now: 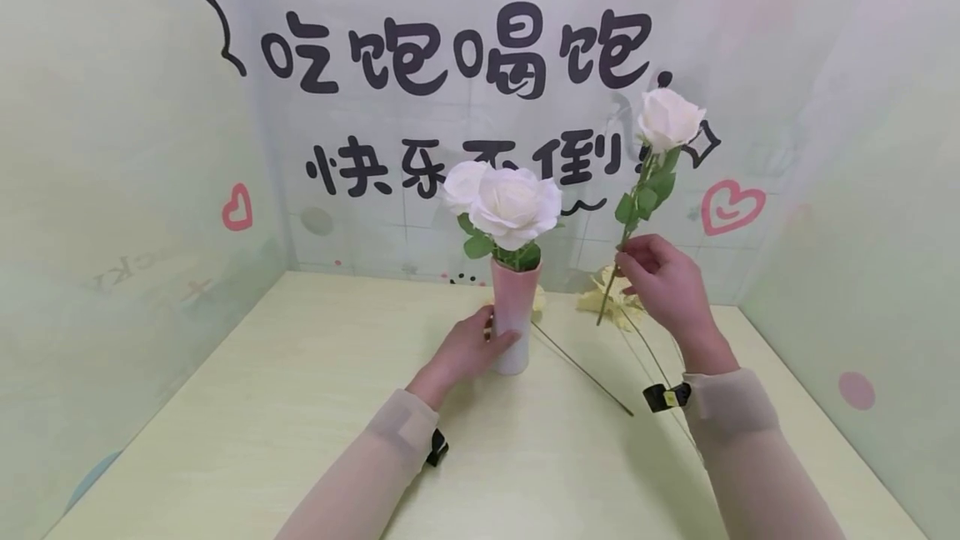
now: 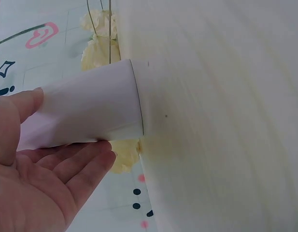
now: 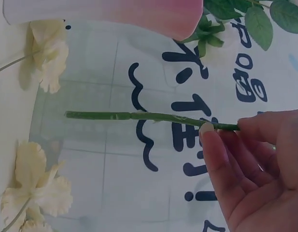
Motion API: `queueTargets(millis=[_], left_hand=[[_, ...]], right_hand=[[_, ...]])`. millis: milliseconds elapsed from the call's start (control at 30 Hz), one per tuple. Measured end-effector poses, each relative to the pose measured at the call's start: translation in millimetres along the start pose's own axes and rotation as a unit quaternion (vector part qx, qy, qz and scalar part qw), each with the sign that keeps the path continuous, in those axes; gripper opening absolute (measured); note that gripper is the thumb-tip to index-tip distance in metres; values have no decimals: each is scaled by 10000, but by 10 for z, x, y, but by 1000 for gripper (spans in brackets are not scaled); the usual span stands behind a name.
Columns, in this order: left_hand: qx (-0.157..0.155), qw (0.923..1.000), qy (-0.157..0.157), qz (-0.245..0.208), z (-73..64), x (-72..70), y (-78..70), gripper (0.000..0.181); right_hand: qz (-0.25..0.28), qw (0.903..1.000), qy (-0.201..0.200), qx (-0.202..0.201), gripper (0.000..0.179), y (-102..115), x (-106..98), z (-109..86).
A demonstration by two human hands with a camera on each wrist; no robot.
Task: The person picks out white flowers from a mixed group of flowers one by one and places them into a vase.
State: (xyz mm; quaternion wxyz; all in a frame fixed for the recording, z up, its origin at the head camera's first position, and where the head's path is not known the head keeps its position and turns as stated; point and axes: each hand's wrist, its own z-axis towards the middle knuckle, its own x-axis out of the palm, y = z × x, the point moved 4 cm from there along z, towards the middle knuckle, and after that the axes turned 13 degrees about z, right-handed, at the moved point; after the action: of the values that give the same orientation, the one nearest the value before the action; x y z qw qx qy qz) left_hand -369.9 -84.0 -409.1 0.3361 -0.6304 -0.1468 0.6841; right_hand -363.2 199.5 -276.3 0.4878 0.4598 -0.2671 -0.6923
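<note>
A pink-to-white vase (image 1: 516, 307) stands upright on the table with white roses (image 1: 516, 205) and green leaves at its mouth. My left hand (image 1: 467, 348) holds the vase from the left, thumb on one side and fingers on the other, as the left wrist view of the vase (image 2: 91, 106) also shows. To the right, my right hand (image 1: 667, 282) pinches the green stem of a single white rose (image 1: 670, 119) between thumb and fingertips. The bloom is up, higher than the vase's flowers. In the right wrist view the bare lower stem (image 3: 100, 115) sticks out past the fingertips.
Pale yellow flowers (image 1: 611, 298) lie on the table (image 1: 300, 407) near the back wall, their thin stems pointing toward the front. Another yellow flower lies behind the vase, its stem (image 1: 585, 369) slanting right. Printed walls enclose the left, back and right sides.
</note>
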Motion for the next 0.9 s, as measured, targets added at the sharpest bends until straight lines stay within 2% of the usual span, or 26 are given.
queueTargets(millis=[167, 367, 567, 733, 900], left_hand=[[-13, 10000, 13, -34, -10, -1, -11, 67], [-39, 10000, 17, -42, -8, -4, -14, 66], [-66, 10000, 42, -7, 4, 6, -9, 67], [-31, 10000, 13, -37, -8, 3, -16, 66], [-21, 10000, -13, -20, -13, -1, -27, 65]], right_hand=[[470, 9974, -290, -459, 36, 209, 81, 42], [1181, 9859, -775, -893, 33, 390, 94, 54], [1460, 9756, -1117, -1197, 24, 478, 75, 28], [1768, 9684, -1116, -1361, 21, 520, 95, 17], [1664, 9732, -937, -1282, 26, 529, 177, 26]])
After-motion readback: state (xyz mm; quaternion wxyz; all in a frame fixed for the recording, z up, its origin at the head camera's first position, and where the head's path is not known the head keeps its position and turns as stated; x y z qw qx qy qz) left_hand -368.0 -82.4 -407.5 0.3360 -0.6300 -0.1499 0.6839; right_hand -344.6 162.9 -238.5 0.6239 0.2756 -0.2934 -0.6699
